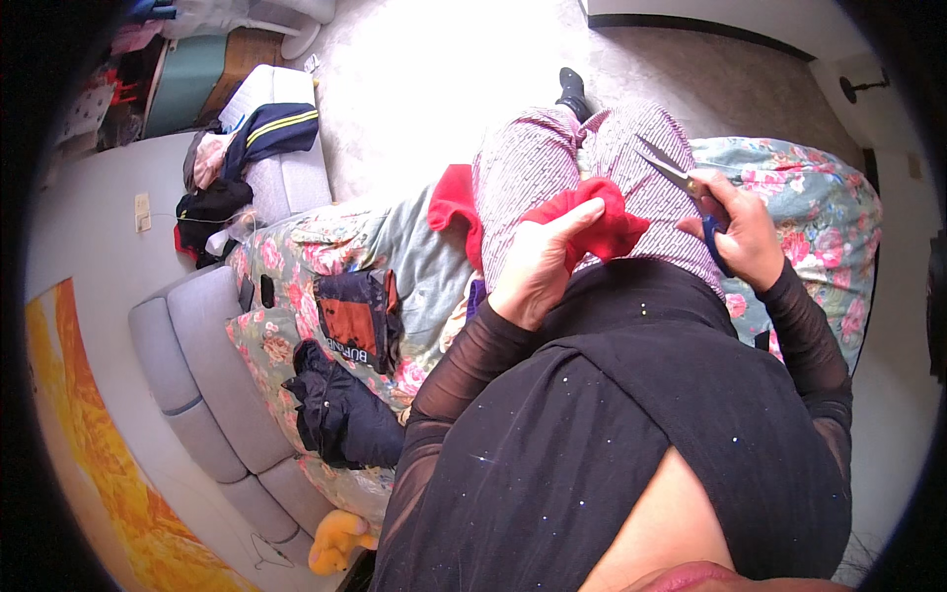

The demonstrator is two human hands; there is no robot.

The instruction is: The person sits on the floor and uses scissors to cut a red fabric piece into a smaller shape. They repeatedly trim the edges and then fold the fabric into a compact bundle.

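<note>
My left hand grips a bunched red cloth above my lap, thumb on top. Over my other thigh, my right hand holds a pair of scissors with dark blue handles. The blades point away from me and look nearly closed, apart from the cloth. Another piece of red fabric lies beside my leg on the bed; whether it joins the cloth in my hand is hidden. Patterned trousers cover my legs under both hands.
I sit on a bed with a floral cover and a grey padded headboard. To my left lie a folded dark garment, a dark jacket, a black phone-like object and a yellow plush toy. Clothes rest on a pale bench.
</note>
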